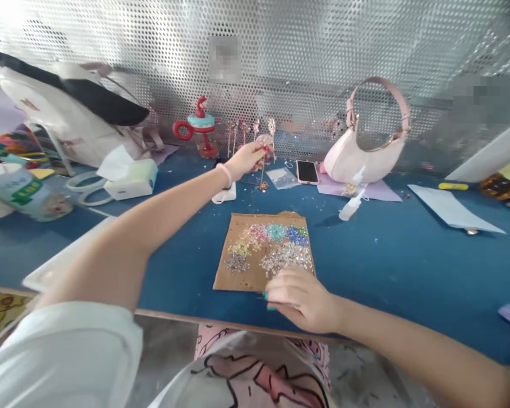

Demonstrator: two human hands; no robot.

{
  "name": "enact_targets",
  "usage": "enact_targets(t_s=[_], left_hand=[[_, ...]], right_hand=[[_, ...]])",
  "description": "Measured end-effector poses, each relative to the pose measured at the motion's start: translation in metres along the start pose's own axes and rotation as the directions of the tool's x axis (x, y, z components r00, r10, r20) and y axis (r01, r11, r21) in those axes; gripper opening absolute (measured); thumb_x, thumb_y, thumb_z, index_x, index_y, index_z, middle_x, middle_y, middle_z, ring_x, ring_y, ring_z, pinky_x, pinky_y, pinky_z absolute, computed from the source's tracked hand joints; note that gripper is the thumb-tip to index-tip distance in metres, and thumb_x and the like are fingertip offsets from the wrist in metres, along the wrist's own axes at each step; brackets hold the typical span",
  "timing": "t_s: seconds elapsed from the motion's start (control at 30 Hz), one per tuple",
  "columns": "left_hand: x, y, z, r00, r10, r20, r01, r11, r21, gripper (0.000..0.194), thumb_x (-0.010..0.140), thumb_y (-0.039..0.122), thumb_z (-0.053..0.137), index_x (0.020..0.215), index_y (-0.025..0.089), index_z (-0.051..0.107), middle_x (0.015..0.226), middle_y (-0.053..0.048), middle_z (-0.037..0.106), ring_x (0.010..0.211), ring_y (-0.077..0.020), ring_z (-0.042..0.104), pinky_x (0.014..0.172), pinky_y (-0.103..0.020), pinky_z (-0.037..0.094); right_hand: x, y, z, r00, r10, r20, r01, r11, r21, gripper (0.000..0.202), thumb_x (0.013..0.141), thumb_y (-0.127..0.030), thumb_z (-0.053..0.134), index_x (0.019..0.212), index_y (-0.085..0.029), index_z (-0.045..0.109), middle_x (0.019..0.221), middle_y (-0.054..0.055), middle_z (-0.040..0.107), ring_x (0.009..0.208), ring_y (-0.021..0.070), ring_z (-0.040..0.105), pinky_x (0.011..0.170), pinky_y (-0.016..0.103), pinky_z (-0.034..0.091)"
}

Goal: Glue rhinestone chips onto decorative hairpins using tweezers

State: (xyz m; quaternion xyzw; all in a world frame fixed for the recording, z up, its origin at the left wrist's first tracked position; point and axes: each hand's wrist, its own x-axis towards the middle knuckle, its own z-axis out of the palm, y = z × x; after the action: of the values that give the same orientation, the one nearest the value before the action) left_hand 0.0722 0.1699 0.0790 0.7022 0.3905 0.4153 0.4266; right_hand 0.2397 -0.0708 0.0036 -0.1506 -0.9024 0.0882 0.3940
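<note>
My left hand (250, 158) reaches to the back of the table, fingers pinched on a thin stick (262, 173) that points down to a small gold-coloured ornament on the table. Just behind it stand several thin sticks with decorated tops (272, 126). Near the front edge, my right hand (304, 299) is closed over the lower right of a brown cardboard sheet (238, 222). A slim dark end sticks out by its fingertips, too blurred to name. Small rhinestones lie on the cardboard in colour groups: pink, turquoise (276, 232), blue, yellow, grey and clear (287, 258).
Behind the cardboard lie a clear plastic bag (283, 178) and a phone (307, 172). To the right are a small glue bottle (351, 206), a pink handbag (365, 156) and white paper (454, 208). A red cup (206, 141), tissue pack (134, 180) and white bag (63, 107) stand left.
</note>
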Motion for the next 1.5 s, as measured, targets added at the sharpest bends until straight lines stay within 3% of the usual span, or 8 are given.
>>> enact_targets(t_s=[0.1,0.2,0.33,0.4,0.73,1.0,1.2,1.5], left_hand=[[0.060,-0.018,-0.002,0.990,0.026,-0.141,-0.014,0.996,0.087,0.021,0.091,0.006,0.039,0.093,0.009,0.059,0.066,0.000,0.045,0.054,-0.0073,0.039,0.052,-0.021,0.034],[0.109,-0.038,-0.001,0.966,0.068,-0.249,-0.028,0.986,0.162,0.024,0.093,0.005,0.035,0.097,0.006,0.059,0.069,-0.002,0.049,0.060,-0.0091,0.046,0.060,-0.024,0.040],[0.153,-0.063,-0.001,0.941,0.117,-0.317,-0.033,0.966,0.258,0.019,0.095,0.018,0.044,0.101,0.009,0.059,0.090,-0.006,0.059,0.079,-0.0153,0.058,0.072,-0.031,0.048],[0.166,-0.074,-0.003,0.929,0.142,-0.343,-0.034,0.953,0.301,0.023,0.091,0.029,0.053,0.108,0.014,0.057,0.105,-0.007,0.059,0.089,-0.0188,0.059,0.077,-0.037,0.051],[0.192,-0.113,-0.010,0.926,0.148,-0.348,0.016,0.904,0.427,0.027,0.091,0.030,0.053,0.112,0.014,0.055,0.112,-0.008,0.058,0.097,-0.0220,0.059,0.082,-0.042,0.051],[0.206,-0.119,-0.013,0.941,0.126,-0.313,0.039,0.880,0.473,0.028,0.091,0.032,0.055,0.113,0.014,0.055,0.112,-0.008,0.057,0.095,-0.0216,0.059,0.081,-0.041,0.051],[0.212,-0.123,-0.014,0.939,0.154,-0.308,0.015,0.875,0.485,0.028,0.092,0.009,0.036,0.093,0.014,0.063,0.095,-0.005,0.062,0.102,-0.0195,0.057,0.094,-0.032,0.043],[0.216,-0.129,-0.017,0.942,0.112,-0.316,0.053,0.880,0.471,0.027,0.087,0.008,0.037,0.082,0.015,0.062,0.086,-0.006,0.063,0.095,-0.0213,0.060,0.092,-0.033,0.043]], right_hand=[[-0.010,0.005,-0.017,0.999,0.029,0.036,-0.029,0.999,0.021,0.010,0.088,-0.015,0.046,0.093,-0.014,0.055,0.083,0.007,0.065,0.078,0.0132,0.059,0.071,0.030,0.051],[-0.027,0.015,-0.032,0.973,0.218,-0.073,-0.212,0.973,0.088,0.014,0.084,-0.008,0.049,0.094,-0.015,0.055,0.082,0.005,0.065,0.079,0.0130,0.059,0.073,0.029,0.052],[-0.044,0.024,-0.043,0.901,0.412,-0.132,-0.397,0.909,0.131,0.017,0.082,-0.004,0.049,0.092,-0.017,0.054,0.080,0.004,0.063,0.074,0.0116,0.058,0.066,0.026,0.050],[-0.047,0.025,-0.047,0.904,0.416,-0.102,-0.394,0.901,0.183,0.017,0.084,-0.005,0.048,0.094,-0.017,0.053,0.081,0.005,0.063,0.074,0.0122,0.058,0.067,0.027,0.050],[-0.042,0.028,-0.050,0.916,0.401,-0.001,-0.386,0.882,0.269,0.016,0.094,-0.024,0.037,0.090,-0.017,0.051,0.074,0.006,0.063,0.070,0.0113,0.059,0.064,0.024,0.050],[-0.047,0.037,-0.050,0.910,0.412,0.045,-0.403,0.856,0.323,0.009,0.091,-0.021,0.045,0.094,-0.018,0.053,0.075,0.006,0.065,0.072,0.0114,0.061,0.067,0.023,0.051],[-0.045,0.037,-0.053,0.908,0.414,0.069,-0.412,0.848,0.334,0.010,0.091,-0.021,0.046,0.097,-0.017,0.053,0.076,0.006,0.065,0.073,0.0114,0.062,0.067,0.023,0.051],[-0.045,0.038,-0.051,0.907,0.415,0.069,-0.413,0.847,0.335,0.011,0.092,-0.023,0.043,0.092,-0.017,0.053,0.075,0.005,0.064,0.072,0.0104,0.061,0.067,0.022,0.050]])
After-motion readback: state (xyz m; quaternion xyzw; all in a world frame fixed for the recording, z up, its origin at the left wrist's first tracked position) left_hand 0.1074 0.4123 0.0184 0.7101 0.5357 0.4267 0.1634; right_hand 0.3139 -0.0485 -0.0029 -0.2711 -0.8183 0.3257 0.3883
